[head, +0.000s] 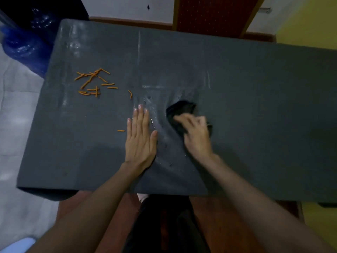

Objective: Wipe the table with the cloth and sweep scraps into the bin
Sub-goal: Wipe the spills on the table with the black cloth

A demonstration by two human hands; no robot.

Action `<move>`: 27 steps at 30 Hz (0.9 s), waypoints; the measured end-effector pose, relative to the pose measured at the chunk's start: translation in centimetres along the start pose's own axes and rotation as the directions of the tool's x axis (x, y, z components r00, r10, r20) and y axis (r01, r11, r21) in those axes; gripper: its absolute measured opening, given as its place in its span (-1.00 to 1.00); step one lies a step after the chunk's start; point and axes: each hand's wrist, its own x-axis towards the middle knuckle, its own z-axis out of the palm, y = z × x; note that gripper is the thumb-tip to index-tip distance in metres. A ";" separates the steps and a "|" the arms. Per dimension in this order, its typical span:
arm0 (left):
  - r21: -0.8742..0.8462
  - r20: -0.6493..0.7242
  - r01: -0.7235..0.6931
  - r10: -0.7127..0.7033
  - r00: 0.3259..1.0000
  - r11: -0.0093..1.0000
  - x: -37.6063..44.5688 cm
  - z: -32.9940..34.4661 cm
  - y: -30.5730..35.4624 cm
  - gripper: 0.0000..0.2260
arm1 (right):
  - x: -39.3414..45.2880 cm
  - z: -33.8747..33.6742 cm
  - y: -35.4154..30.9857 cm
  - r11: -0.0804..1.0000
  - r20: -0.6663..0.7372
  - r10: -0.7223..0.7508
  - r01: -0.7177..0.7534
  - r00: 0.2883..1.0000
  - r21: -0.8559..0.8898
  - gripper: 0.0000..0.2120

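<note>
A dark grey table fills the view. My right hand grips a crumpled black cloth near the table's middle; the hand is blurred. My left hand lies flat on the table just left of the cloth, fingers straight and together. Wet streaks and droplets shine between the two hands. Several orange stick-shaped scraps lie scattered at the far left. Two stray scraps lie apart from them: one beyond my left hand, another just left of it. No bin is visible.
Blue water bottles stand on the floor beyond the table's left end. A red panel leans behind the far edge. A yellow surface sits at the right. Tiled floor runs along the left side.
</note>
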 end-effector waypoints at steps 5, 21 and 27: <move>0.071 -0.035 0.087 -0.084 0.996 0.994 -1.1 -3.3 -5.8 -0.41 | -7.9 -0.6 -1.6 0.932 0.195 -0.360 0.340 0.912 0.128 -0.46; 0.180 -0.047 0.217 -0.212 0.976 0.959 -1.6 -4.6 -12.4 -0.40 | 12.8 1.2 1.3 0.824 -0.274 0.541 -0.567 0.795 -0.020 -0.51; 0.180 -0.054 0.205 -0.199 0.979 0.962 -1.7 -4.7 -12.4 -0.41 | 7.4 2.8 -5.1 0.992 0.156 -0.122 0.123 0.980 0.006 -0.35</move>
